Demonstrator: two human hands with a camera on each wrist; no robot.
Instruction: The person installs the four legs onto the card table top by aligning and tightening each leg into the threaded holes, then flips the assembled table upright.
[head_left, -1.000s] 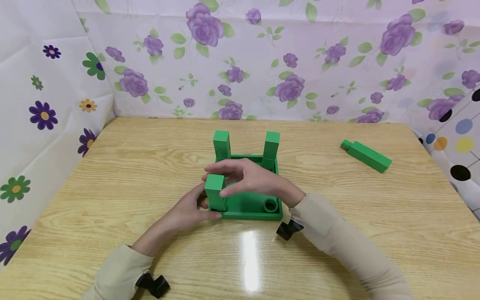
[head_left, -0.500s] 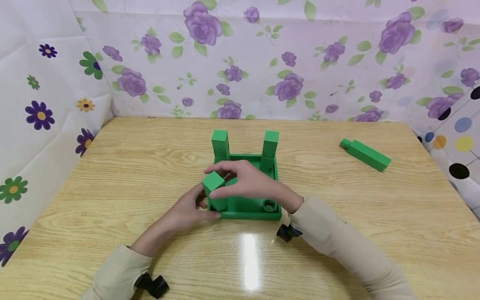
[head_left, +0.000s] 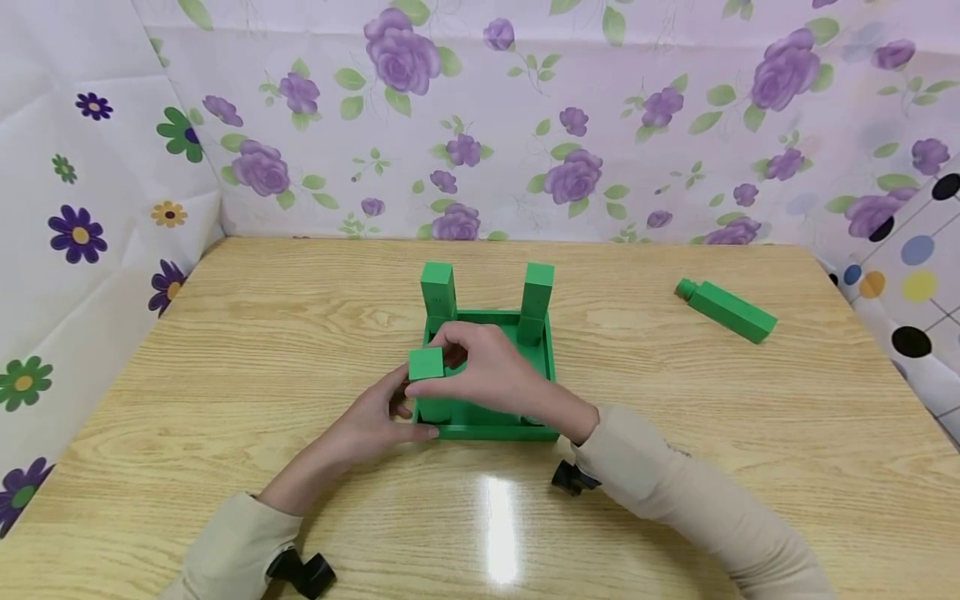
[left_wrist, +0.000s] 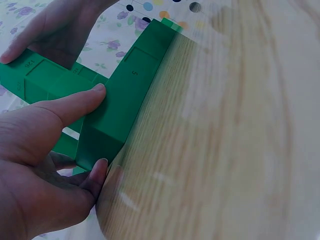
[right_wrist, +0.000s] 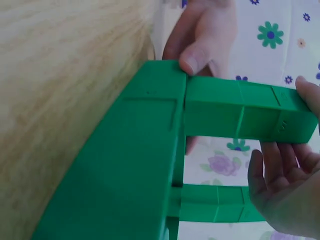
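Note:
A shallow green tray-like base (head_left: 480, 417) with a raised rim lies on the table. At its near left corner a square green leg (head_left: 426, 364) stands upright; my right hand (head_left: 487, 367) pinches its top between thumb and fingers. My left hand (head_left: 382, 417) grips that same corner, thumb on the front rim and fingers round the left side. In the right wrist view the leg (right_wrist: 240, 110) meets the base (right_wrist: 125, 135) close beside the left thumb. Two more upright legs, back left (head_left: 438, 287) and back right (head_left: 537, 292), stand at the far corners.
A loose green leg (head_left: 727, 310) with a threaded end lies at the right of the wooden table (head_left: 637, 517). The round socket in the base's near right corner is mostly hidden by my right wrist. Flowered sheeting (head_left: 315, 108) hangs behind the table.
My right fingers have drawn in round the near left leg. The leg turned to a corner-on angle half a second ago and now sits squarely again. The left hand stays on the base.

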